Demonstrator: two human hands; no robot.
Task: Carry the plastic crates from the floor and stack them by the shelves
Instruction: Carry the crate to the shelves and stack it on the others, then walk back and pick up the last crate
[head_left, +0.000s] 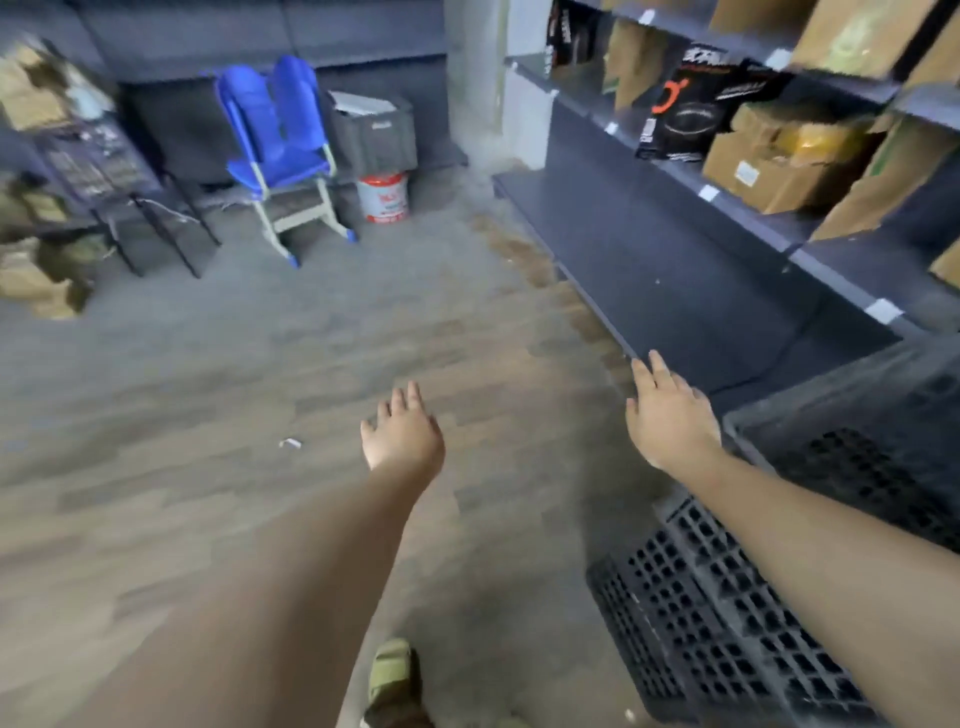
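- Black perforated plastic crates (727, 623) sit stacked on the floor beside the dark shelves' (675, 270) lower edge.
- Right hand (670, 415) is nearer; left hand (402, 434) hangs over bare floor.
- Both hands' fingers are spread, empty.

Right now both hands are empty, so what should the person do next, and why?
Probably walk toward the grey crate at the far wall, beside the blue chairs. Both the left hand and right hand are open and hold nothing, and the black crates at the lower right already sit by the shelves, so another one seems due.
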